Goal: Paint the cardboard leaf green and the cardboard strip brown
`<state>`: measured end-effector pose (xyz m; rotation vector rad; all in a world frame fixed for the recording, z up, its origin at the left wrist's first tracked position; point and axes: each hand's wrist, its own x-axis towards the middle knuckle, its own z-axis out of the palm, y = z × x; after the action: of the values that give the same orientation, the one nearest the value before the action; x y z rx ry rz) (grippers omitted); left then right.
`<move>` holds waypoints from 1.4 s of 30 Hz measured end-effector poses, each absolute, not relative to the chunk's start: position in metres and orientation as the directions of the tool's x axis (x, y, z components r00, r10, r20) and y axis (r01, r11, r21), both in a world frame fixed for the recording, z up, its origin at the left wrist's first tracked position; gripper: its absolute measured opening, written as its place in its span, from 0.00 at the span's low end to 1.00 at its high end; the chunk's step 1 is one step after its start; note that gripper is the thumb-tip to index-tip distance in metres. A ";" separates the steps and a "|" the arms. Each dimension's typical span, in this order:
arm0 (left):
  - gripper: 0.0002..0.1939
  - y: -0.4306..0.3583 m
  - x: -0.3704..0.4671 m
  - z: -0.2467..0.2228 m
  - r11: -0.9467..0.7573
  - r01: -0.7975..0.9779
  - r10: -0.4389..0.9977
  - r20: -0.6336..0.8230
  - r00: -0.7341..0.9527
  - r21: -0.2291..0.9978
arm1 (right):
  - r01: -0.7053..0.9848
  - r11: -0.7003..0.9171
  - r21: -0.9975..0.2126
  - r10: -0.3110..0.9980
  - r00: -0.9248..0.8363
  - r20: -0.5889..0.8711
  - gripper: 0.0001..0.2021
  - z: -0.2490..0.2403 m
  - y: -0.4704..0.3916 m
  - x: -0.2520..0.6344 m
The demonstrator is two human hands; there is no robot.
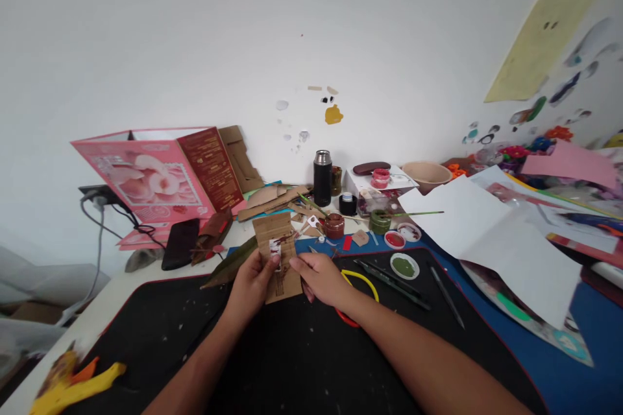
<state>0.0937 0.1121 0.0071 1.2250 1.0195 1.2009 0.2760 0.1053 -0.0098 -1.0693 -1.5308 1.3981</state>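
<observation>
The left hand (254,279) and the right hand (318,273) held a piece of cardboard (290,248) over the far part of the mat (292,350), fingers gripping its two sides, thumbs on its near face. A lid of green paint (404,266) lay on the mat's right side. Beyond the mat stood a black bottle (322,181) and a reddish-brown paint jar (334,225). A phone (180,244) lay past the mat's far left, and a yellow glue gun (90,389) was at its near left.

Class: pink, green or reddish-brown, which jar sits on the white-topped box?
The pink jar; the green jar and reddish-brown jar stand lower, off the box.
</observation>
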 end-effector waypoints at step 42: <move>0.29 0.105 0.098 0.020 -0.122 -0.019 0.985 0.123 0.118 0.992 | 0.144 0.044 -0.989 0.921 -0.389 -0.016 0.24 -0.002 0.100 0.270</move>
<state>0.0976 0.1054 0.0205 1.3440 1.0517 1.2142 0.2697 0.1000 -0.0016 -1.0934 -1.6252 1.4123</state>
